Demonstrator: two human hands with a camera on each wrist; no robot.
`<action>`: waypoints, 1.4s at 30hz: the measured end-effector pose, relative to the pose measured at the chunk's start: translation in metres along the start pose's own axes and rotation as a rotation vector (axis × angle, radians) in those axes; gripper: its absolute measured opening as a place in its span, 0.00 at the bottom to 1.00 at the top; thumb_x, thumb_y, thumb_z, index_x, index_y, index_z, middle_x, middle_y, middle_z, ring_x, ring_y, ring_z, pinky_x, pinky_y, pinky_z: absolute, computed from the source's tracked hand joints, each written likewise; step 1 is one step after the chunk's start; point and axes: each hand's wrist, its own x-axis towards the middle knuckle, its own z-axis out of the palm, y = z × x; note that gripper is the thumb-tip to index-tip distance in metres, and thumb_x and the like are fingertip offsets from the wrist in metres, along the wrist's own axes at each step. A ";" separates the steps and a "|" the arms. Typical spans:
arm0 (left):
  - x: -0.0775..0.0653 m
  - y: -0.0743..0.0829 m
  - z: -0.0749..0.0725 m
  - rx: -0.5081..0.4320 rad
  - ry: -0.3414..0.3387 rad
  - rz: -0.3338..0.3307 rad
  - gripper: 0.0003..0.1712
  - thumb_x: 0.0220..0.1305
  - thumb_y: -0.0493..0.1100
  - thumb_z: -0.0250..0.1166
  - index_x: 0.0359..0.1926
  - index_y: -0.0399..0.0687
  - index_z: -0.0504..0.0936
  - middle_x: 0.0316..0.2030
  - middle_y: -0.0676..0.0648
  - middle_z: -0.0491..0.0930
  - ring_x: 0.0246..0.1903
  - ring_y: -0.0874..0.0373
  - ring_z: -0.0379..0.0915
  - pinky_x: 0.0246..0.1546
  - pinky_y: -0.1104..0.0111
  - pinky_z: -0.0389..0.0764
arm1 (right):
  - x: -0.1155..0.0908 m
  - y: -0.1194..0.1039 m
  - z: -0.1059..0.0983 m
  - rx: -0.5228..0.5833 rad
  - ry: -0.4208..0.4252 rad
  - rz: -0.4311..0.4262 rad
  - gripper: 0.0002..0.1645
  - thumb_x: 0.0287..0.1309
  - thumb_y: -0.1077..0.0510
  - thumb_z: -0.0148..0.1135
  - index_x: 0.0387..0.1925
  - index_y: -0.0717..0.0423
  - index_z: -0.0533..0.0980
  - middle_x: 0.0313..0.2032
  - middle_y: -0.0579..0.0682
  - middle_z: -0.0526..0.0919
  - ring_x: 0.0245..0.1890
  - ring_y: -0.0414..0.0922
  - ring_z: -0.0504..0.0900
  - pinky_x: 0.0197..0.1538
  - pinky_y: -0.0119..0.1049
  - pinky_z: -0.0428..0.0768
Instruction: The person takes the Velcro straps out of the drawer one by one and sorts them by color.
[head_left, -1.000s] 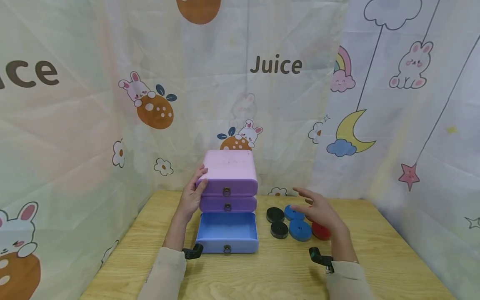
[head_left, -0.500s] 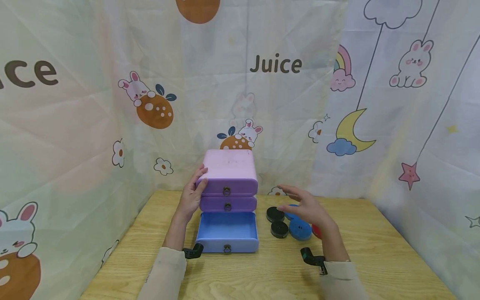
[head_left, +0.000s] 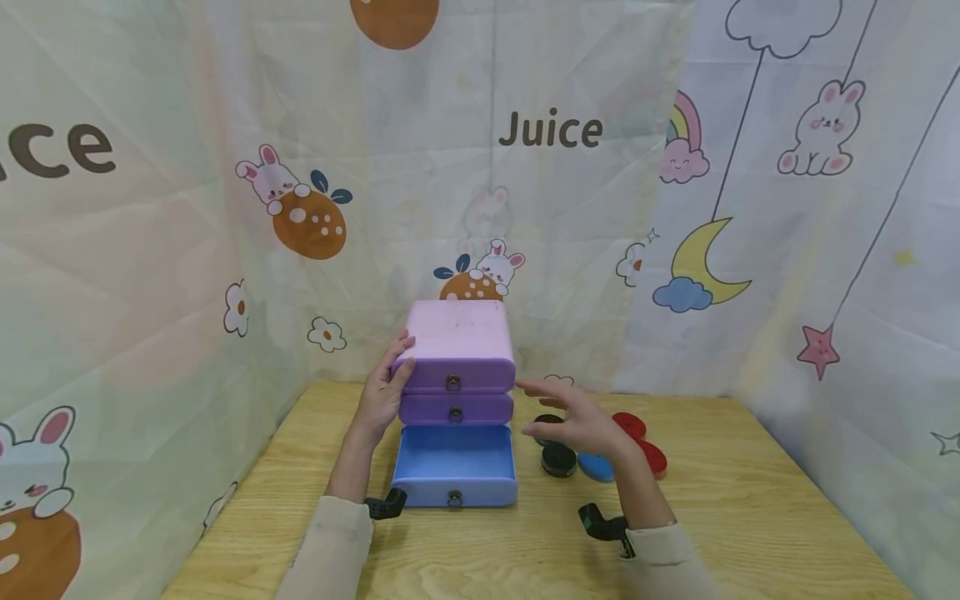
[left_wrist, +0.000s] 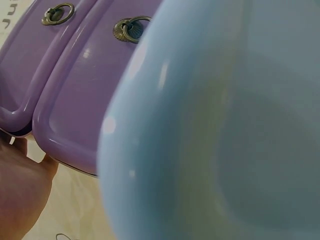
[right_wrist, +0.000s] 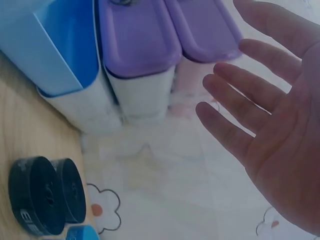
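A small stacked drawer cabinet point(head_left: 457, 329) stands near the back of the table, pink on top with two purple drawers point(head_left: 454, 409) shut. Below them a blue drawer point(head_left: 454, 492) is pulled out, with nothing inside. My left hand point(head_left: 382, 396) grips the cabinet's upper left side, thumb at the front corner; in the left wrist view the hand point(left_wrist: 22, 190) shows beside the purple fronts. To the cabinet's right, my right hand point(head_left: 581, 425) is raised with fingers extended, fingertips near the top purple drawer's right edge. The right wrist view shows this palm point(right_wrist: 280, 165) holding nothing.
Several thick round discs with centre holes lie right of the cabinet: black point(head_left: 558, 460), blue point(head_left: 597, 467) and red point(head_left: 651, 458). My right hand partly covers them. A printed cloth point(head_left: 555, 208) hangs behind the wooden table point(head_left: 525, 550).
My right hand has moved left, from over the red and blue discs to beside the cabinet's right side. My left hand and the drawers have stayed put.
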 end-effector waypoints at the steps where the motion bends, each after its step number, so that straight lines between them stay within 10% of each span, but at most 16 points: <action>1: 0.000 0.000 0.000 0.000 -0.001 0.001 0.27 0.79 0.54 0.59 0.74 0.59 0.71 0.81 0.60 0.54 0.83 0.53 0.43 0.80 0.44 0.50 | 0.001 -0.001 0.002 -0.003 -0.010 0.004 0.42 0.63 0.51 0.74 0.74 0.52 0.69 0.72 0.51 0.74 0.72 0.57 0.73 0.71 0.61 0.71; 26: 0.001 -0.002 -0.001 0.002 -0.006 -0.001 0.27 0.80 0.51 0.58 0.75 0.58 0.70 0.82 0.59 0.53 0.83 0.53 0.43 0.80 0.44 0.50 | 0.007 -0.017 0.017 -0.024 -0.133 -0.039 0.43 0.66 0.48 0.71 0.75 0.59 0.67 0.68 0.61 0.77 0.67 0.59 0.78 0.67 0.63 0.75; 42: 0.002 -0.003 -0.001 -0.016 -0.001 0.002 0.27 0.80 0.50 0.58 0.74 0.56 0.71 0.82 0.59 0.54 0.83 0.54 0.43 0.80 0.45 0.49 | 0.007 -0.028 0.022 -0.009 -0.179 -0.034 0.40 0.64 0.48 0.73 0.74 0.49 0.70 0.62 0.47 0.84 0.61 0.50 0.84 0.64 0.58 0.79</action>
